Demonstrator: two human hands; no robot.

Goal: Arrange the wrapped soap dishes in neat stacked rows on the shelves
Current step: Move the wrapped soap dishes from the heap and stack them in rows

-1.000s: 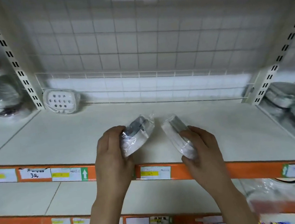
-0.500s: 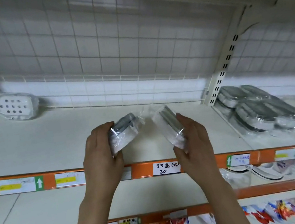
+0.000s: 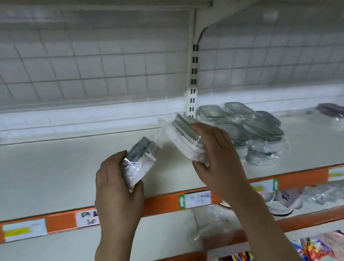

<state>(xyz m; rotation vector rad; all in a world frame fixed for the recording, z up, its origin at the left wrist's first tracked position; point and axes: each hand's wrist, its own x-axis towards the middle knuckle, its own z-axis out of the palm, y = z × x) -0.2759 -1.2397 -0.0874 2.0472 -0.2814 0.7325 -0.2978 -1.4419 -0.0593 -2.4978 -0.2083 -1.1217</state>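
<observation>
My left hand grips a small stack of plastic-wrapped soap dishes, tilted on edge above the white shelf. Just to the right, my right hand grips a second wrapped stack, also tilted, its upper end near the slotted upright post. Both stacks hover over the front half of the shelf. A group of wrapped grey oval soap dishes lies in overlapping rows on the shelf right of the post.
One dark wrapped item lies alone at the far right of the shelf. An orange price rail with labels runs along the shelf's front edge. Lower shelves hold wrapped goods and colourful packets. A wire grid backs the shelf.
The view has swung right and blurred; both hands with their stacks have shifted right toward the upright post. The white perforated soap dish at the back left is out of sight.
</observation>
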